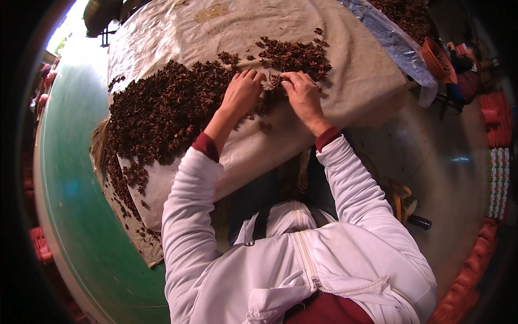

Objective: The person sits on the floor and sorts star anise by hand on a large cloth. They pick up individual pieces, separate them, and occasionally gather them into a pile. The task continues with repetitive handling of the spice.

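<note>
On the pale cloth-like sheet lie dried star anise pods in two groups. The larger heap spreads to the left. A smaller cluster lies beyond my hands. My left hand is at the right edge of the larger heap with its fingers curled; whether they hold anything is hidden. Thumb and forefinger of my right hand pinch a single star anise pod, in front of the smaller cluster. A few loose pods and bits lie between and below the hands.
A straw broom head touches the left edge of the heap. At upper right, clear plastic sheeting borders more star anise, beside an orange basket and a seated person. A dark bottle-like object lies on the floor.
</note>
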A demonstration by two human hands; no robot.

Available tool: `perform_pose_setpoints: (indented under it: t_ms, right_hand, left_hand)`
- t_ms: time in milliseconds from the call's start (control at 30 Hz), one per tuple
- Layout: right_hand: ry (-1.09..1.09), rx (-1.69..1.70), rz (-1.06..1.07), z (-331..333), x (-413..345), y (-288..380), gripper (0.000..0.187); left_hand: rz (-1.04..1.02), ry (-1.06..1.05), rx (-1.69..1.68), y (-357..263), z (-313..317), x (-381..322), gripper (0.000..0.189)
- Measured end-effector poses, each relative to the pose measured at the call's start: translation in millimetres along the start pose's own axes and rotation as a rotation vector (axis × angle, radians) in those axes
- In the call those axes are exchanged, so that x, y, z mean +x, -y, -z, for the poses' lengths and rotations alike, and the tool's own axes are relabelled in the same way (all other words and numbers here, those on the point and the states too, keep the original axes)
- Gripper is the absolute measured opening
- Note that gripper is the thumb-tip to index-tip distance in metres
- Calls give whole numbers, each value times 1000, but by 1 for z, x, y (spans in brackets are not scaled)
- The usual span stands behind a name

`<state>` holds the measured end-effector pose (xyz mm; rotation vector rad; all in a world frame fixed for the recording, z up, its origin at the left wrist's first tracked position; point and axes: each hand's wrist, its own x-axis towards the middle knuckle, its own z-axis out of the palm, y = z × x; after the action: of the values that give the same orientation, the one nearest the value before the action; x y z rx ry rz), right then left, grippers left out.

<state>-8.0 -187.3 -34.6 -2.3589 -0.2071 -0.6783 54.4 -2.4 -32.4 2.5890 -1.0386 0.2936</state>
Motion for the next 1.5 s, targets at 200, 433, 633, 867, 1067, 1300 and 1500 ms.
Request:
perform_pose_setpoints:
  t_ms: [200, 433, 633, 867, 1067, 1300, 1500]
  right_hand:
    - [205, 3, 33, -15, -1, 23, 13]
    - [202, 235, 136, -1, -12, 23, 14]
    - [234, 354, 119, 18, -11, 51, 17]
    - [637, 262, -43, 65, -31, 52, 19]
    - [69, -363, -223, 40, 8, -62, 11]
    - [-30, -70, 81, 49, -30, -2, 7]
    - [199, 449, -317, 63, -44, 25, 10]
  left_hand:
    - [16, -211, -234, -20, 16, -33, 28]
    - [-101, -178, -211, -26, 38, -35, 26]
    - [-186, -194, -105, -28, 32, -30, 25]
    - [118, -285, 20, -9, 28, -32, 41]
    - [99, -303, -109, -53, 14, -25, 33]
    - [61, -350, -592, -80, 8, -16, 30]
    - [441, -38, -1444, -88, -5, -22, 9]
